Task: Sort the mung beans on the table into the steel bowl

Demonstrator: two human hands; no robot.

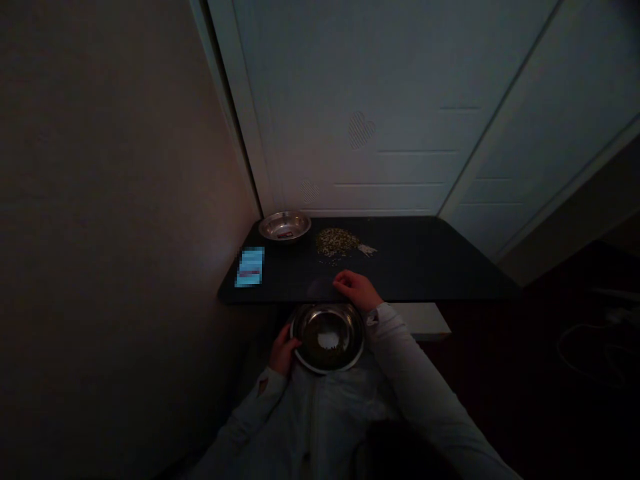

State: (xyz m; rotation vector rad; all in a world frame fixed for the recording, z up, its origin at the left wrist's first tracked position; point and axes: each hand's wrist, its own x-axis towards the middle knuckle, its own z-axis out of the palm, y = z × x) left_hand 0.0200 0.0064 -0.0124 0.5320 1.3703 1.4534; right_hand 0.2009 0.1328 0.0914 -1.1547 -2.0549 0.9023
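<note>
A shiny metal bowl (353,325) rests at my lap, just below the table's front edge. Its bottom holds small dark grains (320,353), too dim to name, around a bright reflection. My left hand (283,351) grips the bowl's left rim, thumb over the edge. Over the front of the dark table, my right hand (359,289) is closed, with its fingertips drawn together; whatever is between them is too small to make out. Beyond it lies a spread pile of small greenish-yellow seeds or beans (336,240), with pale bits scattered along its near side.
A second metal bowl (285,225) stands at the table's back left. A lit, blurred screen (250,267) lies in front of it. Thin white pieces (367,250) sit right of the pile. White panels rise behind the dark tabletop (425,267); a wall stands left.
</note>
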